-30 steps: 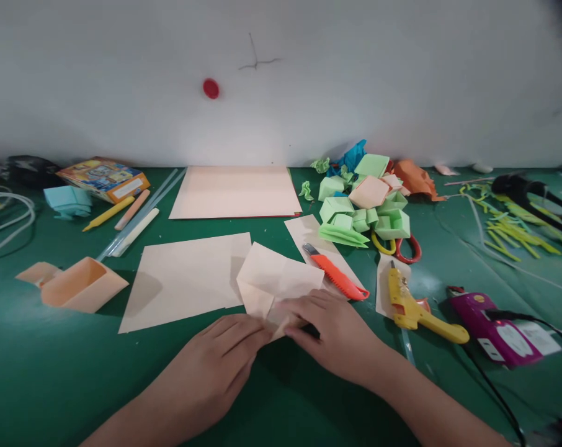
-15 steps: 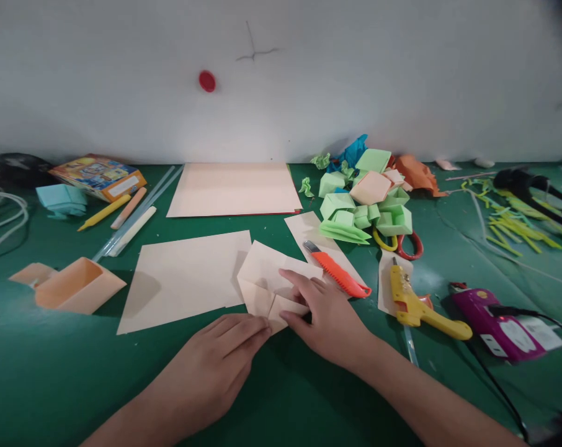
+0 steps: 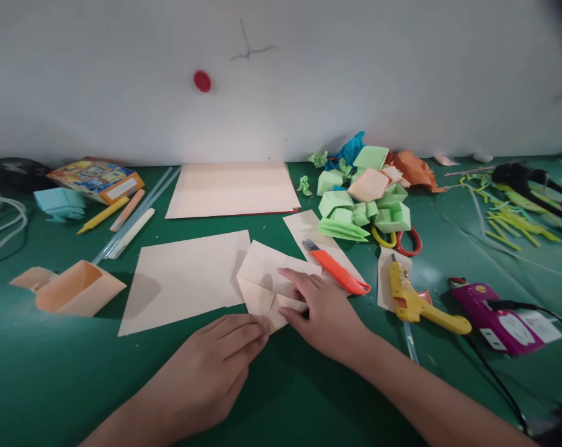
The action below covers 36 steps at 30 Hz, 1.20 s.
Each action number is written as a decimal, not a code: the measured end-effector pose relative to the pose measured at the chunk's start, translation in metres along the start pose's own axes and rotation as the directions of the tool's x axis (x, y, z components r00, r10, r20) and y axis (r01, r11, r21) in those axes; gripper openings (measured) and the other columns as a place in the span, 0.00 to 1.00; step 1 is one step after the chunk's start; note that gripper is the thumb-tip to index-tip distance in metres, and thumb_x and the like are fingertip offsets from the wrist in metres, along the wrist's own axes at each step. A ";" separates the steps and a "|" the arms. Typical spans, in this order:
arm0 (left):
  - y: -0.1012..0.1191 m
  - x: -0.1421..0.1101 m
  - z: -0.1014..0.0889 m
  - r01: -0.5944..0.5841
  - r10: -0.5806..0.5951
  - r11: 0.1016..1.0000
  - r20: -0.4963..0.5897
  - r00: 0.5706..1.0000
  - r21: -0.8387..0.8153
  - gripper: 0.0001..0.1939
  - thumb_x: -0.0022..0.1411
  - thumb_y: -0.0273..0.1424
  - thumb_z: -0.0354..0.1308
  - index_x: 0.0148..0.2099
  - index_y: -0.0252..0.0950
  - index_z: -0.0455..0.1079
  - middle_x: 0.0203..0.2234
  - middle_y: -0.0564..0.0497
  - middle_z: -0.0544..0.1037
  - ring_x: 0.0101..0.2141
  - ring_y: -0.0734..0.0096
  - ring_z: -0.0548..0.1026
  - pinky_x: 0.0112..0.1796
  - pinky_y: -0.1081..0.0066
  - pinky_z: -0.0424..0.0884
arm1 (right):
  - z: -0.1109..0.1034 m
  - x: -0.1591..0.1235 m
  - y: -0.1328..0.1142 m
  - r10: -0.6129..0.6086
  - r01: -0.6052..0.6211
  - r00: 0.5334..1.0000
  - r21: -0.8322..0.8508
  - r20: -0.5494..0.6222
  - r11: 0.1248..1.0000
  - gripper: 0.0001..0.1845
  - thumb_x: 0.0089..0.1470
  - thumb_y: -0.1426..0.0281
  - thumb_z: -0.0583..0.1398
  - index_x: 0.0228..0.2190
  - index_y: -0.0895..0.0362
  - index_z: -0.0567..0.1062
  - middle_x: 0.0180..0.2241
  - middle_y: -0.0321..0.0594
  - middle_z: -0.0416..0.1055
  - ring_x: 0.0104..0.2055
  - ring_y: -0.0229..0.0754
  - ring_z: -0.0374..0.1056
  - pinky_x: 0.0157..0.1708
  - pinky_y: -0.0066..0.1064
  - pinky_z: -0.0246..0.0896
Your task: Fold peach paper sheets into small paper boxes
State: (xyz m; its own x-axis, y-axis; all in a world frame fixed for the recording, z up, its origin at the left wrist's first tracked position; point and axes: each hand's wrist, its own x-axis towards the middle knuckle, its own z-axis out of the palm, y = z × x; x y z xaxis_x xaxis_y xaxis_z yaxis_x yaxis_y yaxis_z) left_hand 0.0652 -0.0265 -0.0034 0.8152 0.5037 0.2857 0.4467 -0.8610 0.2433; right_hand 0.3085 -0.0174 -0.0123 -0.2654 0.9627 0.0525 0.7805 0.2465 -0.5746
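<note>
A pale peach folded paper, with a creased flap along its lower side, lies in front of me on the green table. My left hand pinches its lower left corner between thumb and fingers. At the paper's right side is my right hand, gripping it with the thumb at the lower edge and the index finger stretched across the upper face. The fingers cover part of the right end. Under its left edge rests a flat peach sheet. An orange utility knife lies just beyond my right hand on a paper strip.
Left stands a folded peach paper box. A sheet stack lies by the wall. Green and peach paper pieces are heaped beside scissors. A yellow glue gun and a purple power adapter with cables are right.
The flap on the folded paper sits slightly differently near the left fingertips. Both hands keep nearly the same place, and the camera view has shifted a little.
</note>
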 end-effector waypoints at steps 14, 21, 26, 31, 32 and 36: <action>-0.003 0.000 -0.002 0.004 -0.003 1.000 0.047 0.999 -0.017 0.22 0.67 0.21 0.46 0.55 0.36 0.76 0.53 0.49 0.81 0.52 0.59 0.78 0.51 0.58 0.79 | -0.002 -0.001 0.000 -0.037 0.038 0.999 -0.041 0.008 0.998 0.24 0.61 0.69 0.60 0.59 0.53 0.69 0.47 0.43 0.75 0.49 0.51 0.69 0.46 0.45 0.62; -0.003 0.002 0.000 -0.009 0.009 1.000 0.052 0.999 -0.002 0.21 0.69 0.21 0.45 0.54 0.35 0.77 0.51 0.48 0.82 0.51 0.58 0.79 0.49 0.58 0.80 | -0.002 -0.001 -0.001 -0.037 0.038 0.999 -0.060 0.010 0.997 0.22 0.62 0.68 0.60 0.58 0.50 0.70 0.47 0.40 0.75 0.48 0.49 0.69 0.46 0.43 0.61; -0.004 -0.001 0.004 0.011 -0.011 1.000 0.049 0.999 0.005 0.20 0.70 0.22 0.46 0.55 0.36 0.76 0.53 0.48 0.81 0.51 0.59 0.78 0.49 0.60 0.79 | -0.002 0.000 -0.001 -0.026 0.027 1.000 -0.066 0.016 0.997 0.21 0.63 0.67 0.61 0.57 0.50 0.71 0.47 0.40 0.76 0.47 0.48 0.70 0.44 0.41 0.61; -0.003 0.002 0.002 -0.002 0.000 0.999 0.057 0.998 0.037 0.22 0.68 0.21 0.46 0.57 0.35 0.75 0.52 0.47 0.81 0.49 0.60 0.78 0.47 0.61 0.79 | -0.003 0.000 -0.002 -0.024 0.026 1.000 -0.070 0.019 0.997 0.20 0.63 0.67 0.60 0.56 0.50 0.71 0.47 0.40 0.76 0.47 0.49 0.69 0.44 0.41 0.60; -0.003 0.002 0.002 -0.002 -0.001 0.999 0.061 0.998 0.040 0.23 0.68 0.20 0.45 0.59 0.35 0.74 0.53 0.46 0.80 0.50 0.60 0.78 0.47 0.61 0.79 | -0.003 0.000 -0.002 -0.024 0.025 0.999 -0.070 0.021 0.997 0.20 0.63 0.67 0.60 0.56 0.50 0.71 0.47 0.40 0.76 0.47 0.49 0.69 0.44 0.41 0.60; -0.004 0.002 0.002 -0.017 0.015 1.000 0.063 0.998 0.026 0.26 0.66 0.19 0.46 0.62 0.34 0.71 0.56 0.46 0.79 0.52 0.59 0.77 0.50 0.60 0.78 | -0.003 0.000 -0.002 -0.022 0.024 0.999 -0.059 0.023 0.998 0.20 0.63 0.67 0.59 0.56 0.51 0.71 0.47 0.41 0.76 0.47 0.49 0.69 0.44 0.42 0.61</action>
State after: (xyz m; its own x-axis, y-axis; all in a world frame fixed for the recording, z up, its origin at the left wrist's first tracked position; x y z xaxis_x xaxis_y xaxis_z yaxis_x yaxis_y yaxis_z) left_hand 0.0658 -0.0217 -0.0056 0.8437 0.4849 0.2303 0.4420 -0.8710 0.2143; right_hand 0.3087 -0.0174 -0.0087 -0.2955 0.9542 0.0466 0.8060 0.2752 -0.5241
